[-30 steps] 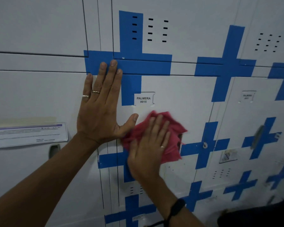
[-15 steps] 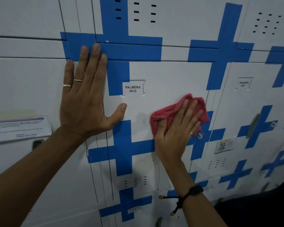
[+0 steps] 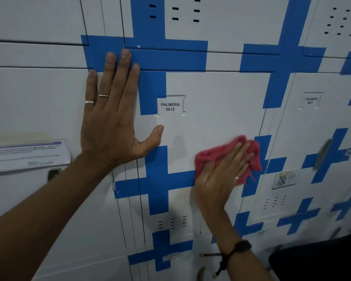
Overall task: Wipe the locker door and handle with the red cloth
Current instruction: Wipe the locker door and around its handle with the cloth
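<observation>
The white locker door (image 3: 215,102) with blue cross stripes carries a label reading PALMERA 0015 (image 3: 170,106). My right hand (image 3: 221,179) presses the crumpled red cloth (image 3: 213,153) flat against the door's right side, near its right edge. The door's handle is hidden under the cloth and hand. My left hand (image 3: 111,116) lies flat with fingers spread on the door's upper left corner and the neighbouring panel, holding nothing.
More white lockers with blue crosses surround it. The locker to the right has a grey handle (image 3: 322,154) and a small sticker (image 3: 285,178). A paper notice (image 3: 26,155) and a recessed handle (image 3: 53,173) sit on the left panel.
My right hand has slid the red cloth rightward across the door, from beside my left thumb to the door's right edge. My left hand has stayed planted.
</observation>
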`<state>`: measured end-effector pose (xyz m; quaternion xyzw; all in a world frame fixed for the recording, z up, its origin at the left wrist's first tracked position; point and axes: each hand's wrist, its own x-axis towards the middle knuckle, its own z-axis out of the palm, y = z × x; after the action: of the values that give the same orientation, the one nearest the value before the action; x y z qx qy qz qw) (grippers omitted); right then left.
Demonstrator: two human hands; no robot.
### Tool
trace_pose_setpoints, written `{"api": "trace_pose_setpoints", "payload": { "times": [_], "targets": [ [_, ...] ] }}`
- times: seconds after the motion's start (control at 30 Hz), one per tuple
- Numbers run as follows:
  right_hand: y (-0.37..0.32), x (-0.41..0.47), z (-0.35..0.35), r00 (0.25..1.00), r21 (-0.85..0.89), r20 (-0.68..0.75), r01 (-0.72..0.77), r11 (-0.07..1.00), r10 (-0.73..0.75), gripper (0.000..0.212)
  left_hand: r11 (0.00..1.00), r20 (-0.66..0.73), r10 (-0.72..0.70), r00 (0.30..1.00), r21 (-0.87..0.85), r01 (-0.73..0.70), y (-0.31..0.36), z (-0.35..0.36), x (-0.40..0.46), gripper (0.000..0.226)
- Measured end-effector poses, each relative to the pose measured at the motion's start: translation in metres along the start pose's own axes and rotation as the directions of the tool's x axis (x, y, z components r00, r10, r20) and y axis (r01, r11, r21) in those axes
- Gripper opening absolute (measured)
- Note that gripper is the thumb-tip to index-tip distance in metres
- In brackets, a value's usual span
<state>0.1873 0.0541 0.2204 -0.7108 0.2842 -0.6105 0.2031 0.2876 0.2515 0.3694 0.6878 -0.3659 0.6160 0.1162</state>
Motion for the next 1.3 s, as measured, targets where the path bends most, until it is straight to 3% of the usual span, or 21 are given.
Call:
{"api": "trace_pose_setpoints", "payload": {
  "times": [0.17,0.33,0.5,0.77,0.97,1.07,1.2,1.3],
  "targets": [
    [-0.027,0.04,0.0,0.995,0.042,-0.1,0.018,0.999,-0.014,0.069,1.0,-0.003,-0.008,1.0,-0.006,0.008,0.0,0.001,0.001,0.104],
    [0.0,0.012,-0.001,0.998,0.032,-0.04,0.05,0.998,-0.048,0.072,1.0,0.001,-0.016,1.0,0.0,0.016,0.0,0.0,0.0,0.104],
    [0.025,-0.031,-0.002,0.998,-0.011,0.046,-0.039,0.999,0.039,0.074,1.0,0.002,-0.016,1.0,-0.006,0.016,0.001,-0.004,0.002,0.104],
    [-0.035,-0.033,0.018,0.969,-0.008,-0.061,-0.242,0.97,0.241,0.072,1.0,0.016,-0.02,1.0,-0.005,0.02,0.002,-0.007,0.002,0.103],
    [-0.085,-0.067,0.03,0.991,-0.131,0.035,-0.125,0.984,0.13,0.073,1.0,0.012,-0.023,1.0,-0.005,0.023,0.001,-0.005,0.001,0.101],
    [-0.1,-0.103,0.036,0.991,-0.191,0.105,0.097,0.977,-0.077,0.067,1.0,0.017,-0.024,1.0,-0.006,0.024,0.001,-0.005,0.0,0.101],
    [-0.066,-0.134,0.035,0.955,-0.12,0.201,0.245,0.962,-0.218,0.065,1.0,0.015,-0.014,1.0,0.004,0.014,-0.002,-0.003,-0.001,0.099],
    [-0.019,-0.13,0.03,0.96,-0.153,0.217,0.211,0.965,-0.176,0.069,1.0,0.007,-0.016,1.0,0.014,0.016,-0.002,-0.003,-0.001,0.099]
  ]
}}
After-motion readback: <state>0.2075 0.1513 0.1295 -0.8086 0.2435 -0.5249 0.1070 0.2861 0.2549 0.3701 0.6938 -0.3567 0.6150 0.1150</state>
